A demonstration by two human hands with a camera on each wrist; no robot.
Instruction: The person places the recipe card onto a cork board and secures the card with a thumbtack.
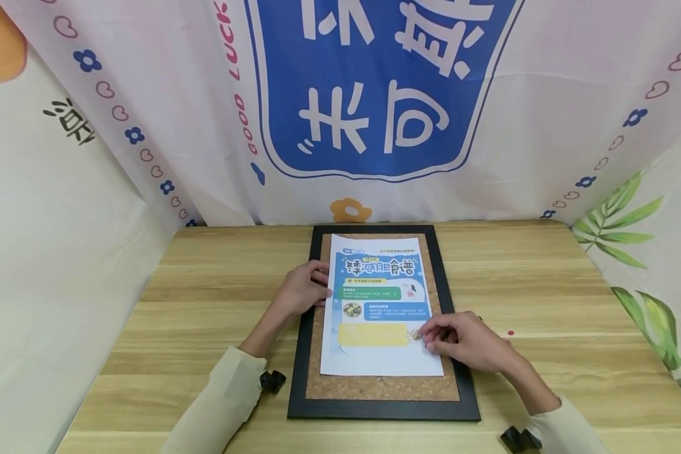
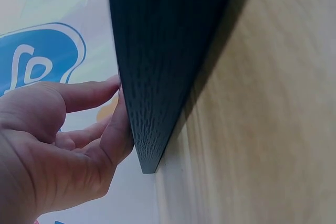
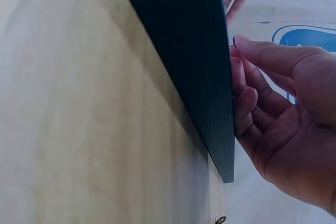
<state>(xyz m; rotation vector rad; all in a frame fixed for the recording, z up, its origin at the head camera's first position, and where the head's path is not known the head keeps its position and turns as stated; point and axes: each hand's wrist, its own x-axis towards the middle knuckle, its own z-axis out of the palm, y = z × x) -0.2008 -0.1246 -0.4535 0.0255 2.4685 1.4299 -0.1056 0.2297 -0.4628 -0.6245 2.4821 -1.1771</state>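
Note:
A printed sheet of paper [image 1: 383, 362] with blue, green and yellow blocks lies on a cork board [image 1: 380, 389]. The board has a black frame [image 1: 383, 410]. My left hand [image 1: 306, 287] rests on the frame's left side, fingertips at the paper's left edge, thumb and fingers loosely bent. Over the paper's lower right edge, my right hand [image 1: 468, 340] has its thumb and forefinger close together. In the right wrist view a small blue thumbtack [image 3: 234, 41] shows edge-on at the thumb tip. The other fingers curl down beside the frame.
A small red tack-like dot [image 1: 511, 332] lies on the wooden table [image 1: 204, 378] to the right of the board. Behind the table's far edge hangs a printed cloth [image 1: 215, 157] with a large blue panel.

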